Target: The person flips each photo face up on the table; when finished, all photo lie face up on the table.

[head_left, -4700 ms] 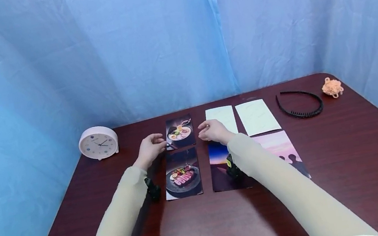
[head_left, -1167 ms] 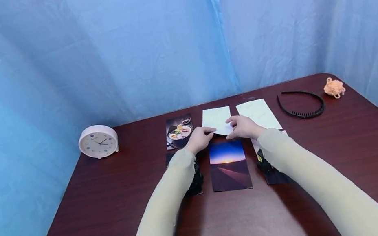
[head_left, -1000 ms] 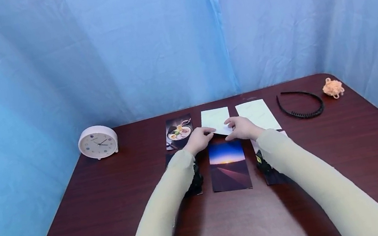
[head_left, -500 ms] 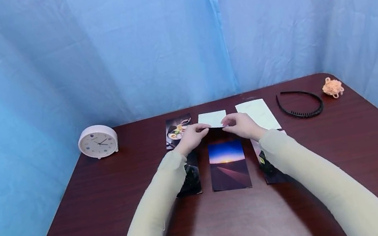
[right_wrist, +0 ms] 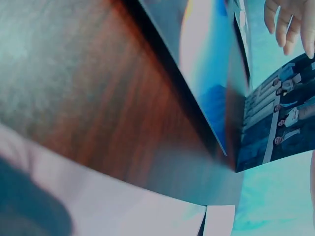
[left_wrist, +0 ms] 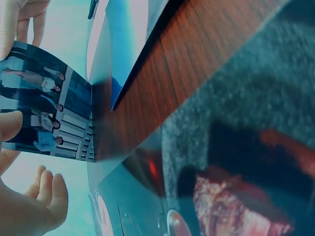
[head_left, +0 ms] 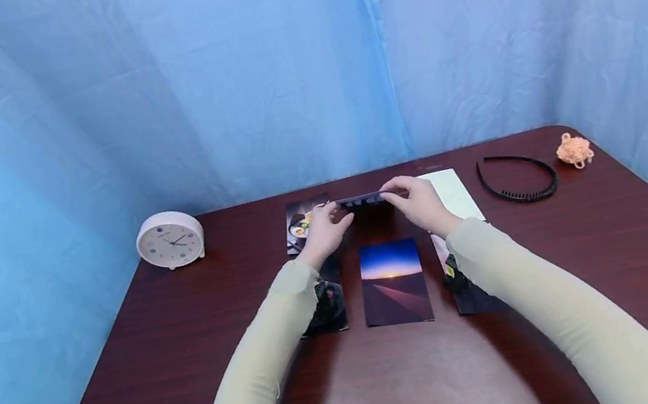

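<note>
Both hands hold a photo print (head_left: 362, 201) above the table, tilted so its edge faces the head camera. My left hand (head_left: 322, 232) pinches its left side, and my right hand (head_left: 419, 207) pinches the right. The left wrist view shows the picture side of this photo print (left_wrist: 44, 105), with several people standing by a railing. Below it lies a sunset photo (head_left: 394, 284). By the left hand are a noodle-bowl photo (head_left: 297, 226) and a steak photo (head_left: 331, 310), both partly covered. Near the right forearm lie a face-down white print (head_left: 455, 194) and a partly hidden pink-sky photo (head_left: 473, 298).
A white alarm clock (head_left: 170, 240) stands at the table's back left. On the back right lie a black toothed headband (head_left: 523, 195) and a peach-coloured knitted scrunchie-like item (head_left: 574, 150). Blue curtains (head_left: 279, 82) hang behind the dark wooden table (head_left: 153, 370).
Earlier the hands were apart and the print lay face down with its white back up. They took its near edge, lifted it and tilted it upright; its picture side now faces the person.
</note>
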Action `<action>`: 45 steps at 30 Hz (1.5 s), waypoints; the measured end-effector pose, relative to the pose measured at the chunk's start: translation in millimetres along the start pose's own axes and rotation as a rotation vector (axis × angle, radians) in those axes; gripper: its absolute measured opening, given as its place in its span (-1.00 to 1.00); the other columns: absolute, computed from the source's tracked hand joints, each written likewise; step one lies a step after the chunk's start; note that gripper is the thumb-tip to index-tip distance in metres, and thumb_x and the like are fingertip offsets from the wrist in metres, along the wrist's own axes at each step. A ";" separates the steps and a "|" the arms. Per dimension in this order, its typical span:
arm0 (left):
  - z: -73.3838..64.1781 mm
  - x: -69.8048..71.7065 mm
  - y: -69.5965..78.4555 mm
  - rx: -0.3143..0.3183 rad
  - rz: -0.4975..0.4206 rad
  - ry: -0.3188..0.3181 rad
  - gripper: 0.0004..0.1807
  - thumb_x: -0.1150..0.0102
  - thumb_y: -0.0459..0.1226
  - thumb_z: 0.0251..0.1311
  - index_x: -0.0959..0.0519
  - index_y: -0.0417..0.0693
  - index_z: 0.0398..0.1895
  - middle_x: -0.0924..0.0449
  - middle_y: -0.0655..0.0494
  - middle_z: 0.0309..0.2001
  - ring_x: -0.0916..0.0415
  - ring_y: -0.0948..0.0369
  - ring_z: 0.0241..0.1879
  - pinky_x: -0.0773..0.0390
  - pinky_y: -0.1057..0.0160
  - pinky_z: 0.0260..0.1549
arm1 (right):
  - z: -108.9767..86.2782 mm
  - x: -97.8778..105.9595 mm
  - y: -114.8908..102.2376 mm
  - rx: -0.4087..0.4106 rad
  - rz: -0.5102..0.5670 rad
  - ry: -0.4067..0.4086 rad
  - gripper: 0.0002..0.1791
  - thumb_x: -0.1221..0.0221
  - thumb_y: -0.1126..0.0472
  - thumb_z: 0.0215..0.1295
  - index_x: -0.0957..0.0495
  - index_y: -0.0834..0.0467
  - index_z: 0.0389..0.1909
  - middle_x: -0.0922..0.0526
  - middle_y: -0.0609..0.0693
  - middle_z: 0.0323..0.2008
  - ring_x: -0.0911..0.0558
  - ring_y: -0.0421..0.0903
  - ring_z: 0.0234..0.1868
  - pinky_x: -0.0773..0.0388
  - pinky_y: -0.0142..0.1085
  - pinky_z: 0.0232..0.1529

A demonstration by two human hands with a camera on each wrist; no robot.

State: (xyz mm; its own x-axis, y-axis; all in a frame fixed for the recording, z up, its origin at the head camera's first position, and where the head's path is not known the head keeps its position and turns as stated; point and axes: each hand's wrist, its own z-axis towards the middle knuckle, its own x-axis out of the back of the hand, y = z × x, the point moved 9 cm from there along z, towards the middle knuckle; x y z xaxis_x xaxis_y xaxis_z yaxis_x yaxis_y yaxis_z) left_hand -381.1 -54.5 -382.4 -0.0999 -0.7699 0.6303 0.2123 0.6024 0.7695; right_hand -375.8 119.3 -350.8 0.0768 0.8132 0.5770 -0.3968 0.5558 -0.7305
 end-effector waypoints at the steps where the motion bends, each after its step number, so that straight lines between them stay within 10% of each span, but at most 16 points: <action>1: 0.1 0.7 1.3 -0.014 0.001 0.014 -0.66 -0.09 -0.23 0.31 -0.49 -0.37 -0.04 -0.42 -0.30 0.05 -0.42 -0.11 0.06 -0.46 0.01 -0.02 | 0.5 2.5 -1.4 -0.001 0.005 0.016 -0.79 -0.14 0.18 0.33 -0.62 0.19 -0.14 -0.67 0.16 -0.12 -0.64 0.08 -0.12 -0.56 -0.05 -0.08; 12: -1.0 4.7 7.9 -0.057 -0.090 0.157 -0.82 -0.11 -0.32 0.29 -0.54 -0.31 -0.19 -0.52 -0.16 -0.03 -0.53 0.00 -0.06 -0.55 0.11 -0.04 | 5.4 27.3 -3.7 -0.075 0.127 0.174 -0.72 -0.17 0.11 0.31 -0.64 0.19 -0.08 -0.67 0.14 -0.15 -0.56 -0.06 -0.24 -0.47 -0.35 -0.32; 19: -4.4 9.9 10.4 -0.079 -0.146 0.207 -0.85 -0.14 -0.30 0.27 -0.56 -0.23 -0.20 -0.48 -0.06 -0.40 -0.35 0.15 -0.41 -0.35 0.34 -0.41 | 6.6 38.8 10.9 -0.214 0.353 0.262 -0.63 -0.17 0.08 0.31 -0.59 0.23 0.01 -0.54 -0.15 -0.36 -0.53 -0.28 -0.32 -0.59 -0.34 -0.18; 33: -13.0 21.0 -7.9 -0.019 -0.408 0.296 -0.81 -0.22 -0.33 0.19 -0.56 -0.24 -0.16 -0.55 -0.06 -0.25 -0.44 0.26 -0.34 -0.44 0.45 -0.40 | -4.5 35.2 32.3 -0.419 0.725 0.391 -0.61 -0.18 0.23 0.28 -0.53 0.31 0.09 -0.52 -0.16 -0.37 -0.55 -0.33 -0.26 -0.59 -0.49 -0.28; 45: -19.8 35.3 -17.4 -0.005 -0.652 0.406 -0.82 -0.15 -0.50 0.18 -0.50 -0.39 -0.15 -0.50 0.08 -0.34 -0.49 0.38 -0.39 -0.52 0.47 -0.46 | -7.9 24.4 21.6 -0.312 0.548 0.235 -0.70 -0.17 0.22 0.30 -0.50 0.35 -0.06 -0.54 -0.25 -0.51 -0.56 -0.38 -0.46 -0.62 -0.44 -0.28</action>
State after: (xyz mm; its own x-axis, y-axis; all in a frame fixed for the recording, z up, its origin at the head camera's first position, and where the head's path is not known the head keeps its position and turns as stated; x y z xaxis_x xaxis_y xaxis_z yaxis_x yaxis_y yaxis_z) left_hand -369.1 -96.3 -375.5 0.1579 -0.9867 -0.0388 0.2372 -0.0003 0.9715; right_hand -375.4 152.5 -355.4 0.1511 0.9882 0.0236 -0.1547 0.0472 -0.9868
